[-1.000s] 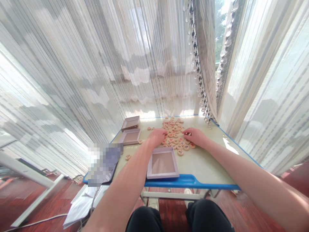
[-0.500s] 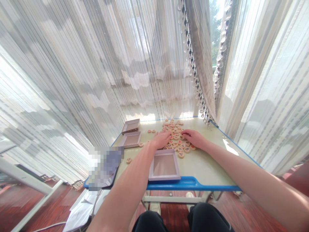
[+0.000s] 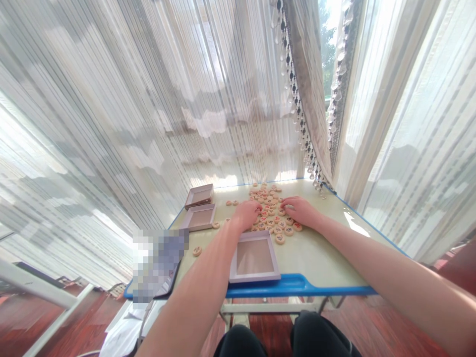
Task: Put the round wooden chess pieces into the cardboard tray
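Several round wooden game pieces (image 3: pixel 270 208) with red or dark characters lie scattered on a pale table with a blue rim (image 3: pixel 297 285). My left hand (image 3: pixel 246 214) rests palm down on the left side of the pile, fingers curled over pieces. My right hand (image 3: pixel 300 210) lies on the right side of the pile, fingers bent and touching pieces. An empty shallow grey box (image 3: pixel 255 258) sits just in front of my left wrist. What either hand may hold under its fingers is hidden.
Two more shallow boxes (image 3: pixel 200 217) (image 3: pixel 200 195) lie at the table's left. Stray pieces (image 3: pixel 197 251) sit near the left edge. A blurred-out dark object (image 3: pixel 159 263) lies on the front left corner. Sheer curtains (image 3: pixel 186 99) hang close behind and beside the table.
My left hand has slid slightly toward me and right over the pieces. The right hand has stayed nearly in place. The view has shifted a little.
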`<move>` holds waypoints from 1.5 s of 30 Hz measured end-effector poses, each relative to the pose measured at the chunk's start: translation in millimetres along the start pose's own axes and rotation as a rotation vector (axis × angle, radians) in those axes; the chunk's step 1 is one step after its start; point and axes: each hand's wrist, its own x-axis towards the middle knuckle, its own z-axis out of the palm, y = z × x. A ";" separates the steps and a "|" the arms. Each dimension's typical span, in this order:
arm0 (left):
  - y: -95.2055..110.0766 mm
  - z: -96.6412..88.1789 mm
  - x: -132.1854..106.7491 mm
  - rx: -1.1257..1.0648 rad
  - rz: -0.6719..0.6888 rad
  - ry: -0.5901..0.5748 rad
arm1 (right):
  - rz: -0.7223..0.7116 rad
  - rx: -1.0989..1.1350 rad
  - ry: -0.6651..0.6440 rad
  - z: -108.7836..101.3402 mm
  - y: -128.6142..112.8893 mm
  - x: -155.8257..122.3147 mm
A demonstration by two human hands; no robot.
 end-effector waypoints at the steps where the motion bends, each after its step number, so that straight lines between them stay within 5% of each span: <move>1: 0.0 -0.1 0.5 -0.012 -0.008 0.012 | 0.017 -0.001 -0.006 0.0 0.5 0.0; 6: -1.5 1.5 2.0 -0.086 -0.040 0.106 | -0.002 -0.011 0.010 3.4 5.3 1.4; 14: -5.2 4.3 1.8 -0.178 -0.024 0.089 | -0.006 0.100 0.066 8.7 9.5 2.5; 26: -32.5 -8.9 0.6 -0.522 -0.400 0.365 | -0.022 0.166 0.088 6.8 8.8 -3.3; 32: -37.9 -13.6 -3.5 -0.552 -0.409 0.408 | 0.036 0.234 0.061 6.1 12.6 -1.9; 40: -20.2 -8.5 -19.2 -0.207 -0.208 0.210 | 0.141 0.200 0.088 11.7 12.4 5.3; 45: -34.1 -12.6 -22.8 -0.380 -0.334 0.418 | 0.083 0.238 0.125 13.6 15.4 6.0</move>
